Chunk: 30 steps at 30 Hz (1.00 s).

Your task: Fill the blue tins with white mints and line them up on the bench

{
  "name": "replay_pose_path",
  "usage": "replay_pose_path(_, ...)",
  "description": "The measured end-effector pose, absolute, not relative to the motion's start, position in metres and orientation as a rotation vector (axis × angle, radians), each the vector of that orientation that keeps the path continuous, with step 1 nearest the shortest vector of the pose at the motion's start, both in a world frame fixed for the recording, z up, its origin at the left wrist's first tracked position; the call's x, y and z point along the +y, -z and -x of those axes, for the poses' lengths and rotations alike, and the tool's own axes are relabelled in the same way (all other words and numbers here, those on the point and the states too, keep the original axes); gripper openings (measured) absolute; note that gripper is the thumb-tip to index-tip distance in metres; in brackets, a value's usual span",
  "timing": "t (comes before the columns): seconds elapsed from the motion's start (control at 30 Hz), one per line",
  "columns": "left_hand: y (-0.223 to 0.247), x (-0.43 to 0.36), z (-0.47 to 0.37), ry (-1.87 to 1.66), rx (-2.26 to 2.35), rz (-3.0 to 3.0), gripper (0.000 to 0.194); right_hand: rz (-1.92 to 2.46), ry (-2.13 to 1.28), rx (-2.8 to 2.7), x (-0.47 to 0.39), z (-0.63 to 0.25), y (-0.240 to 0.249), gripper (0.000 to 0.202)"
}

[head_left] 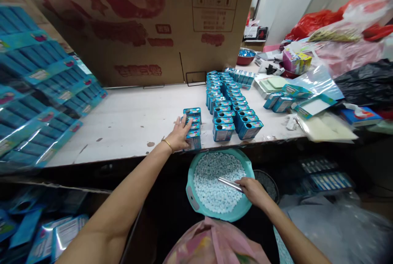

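Note:
My left hand (179,135) rests with fingers apart against the left side of a short row of blue tins (193,139) near the table's front edge. In my right hand (253,190) is a shiny metal tube (230,183), its far end over small pale blue pellets (215,174). These pellets fill a turquoise basin (190,196) below the table edge. To the right of the short row stand longer rows of blue tins (223,129), with round dark openings in their tops.
A large cardboard box (184,51) stands at the back of the white table (123,133). Stacked packs of blue boxes (37,75) rise at the left. On the right lie cards (325,127), plastic bags (344,55) and a red bowl (245,58). A dark bowl (268,184) sits beside the basin.

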<state>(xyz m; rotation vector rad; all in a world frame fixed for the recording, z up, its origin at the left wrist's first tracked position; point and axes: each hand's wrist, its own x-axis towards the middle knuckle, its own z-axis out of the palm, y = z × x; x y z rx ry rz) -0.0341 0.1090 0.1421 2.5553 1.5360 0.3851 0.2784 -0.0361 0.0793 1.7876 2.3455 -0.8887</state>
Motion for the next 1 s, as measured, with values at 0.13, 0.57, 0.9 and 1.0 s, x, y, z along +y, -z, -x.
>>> replay_pose_path(0.13,-0.136,0.132,0.033,-0.365,1.487,-2.557,0.102,-1.73,0.931,2.396,-0.038,-0.27,-0.078,0.034)
replay_pose_path(0.57,-0.159,0.149,0.002,-0.571,1.72,-2.357,0.106,-1.717,1.005,2.471,-0.037,-0.282,-0.033,0.043)
replay_pose_path(0.9,-0.076,-0.095,0.236,-1.0,2.815,-0.62,0.051,-1.877,0.985,2.271,-0.006,-0.274,0.021,0.04)
replay_pose_path(1.0,-0.053,-0.148,0.274,-0.872,2.744,-0.461,0.041,-1.868,1.02,2.263,-0.007,-0.275,0.028,0.037)
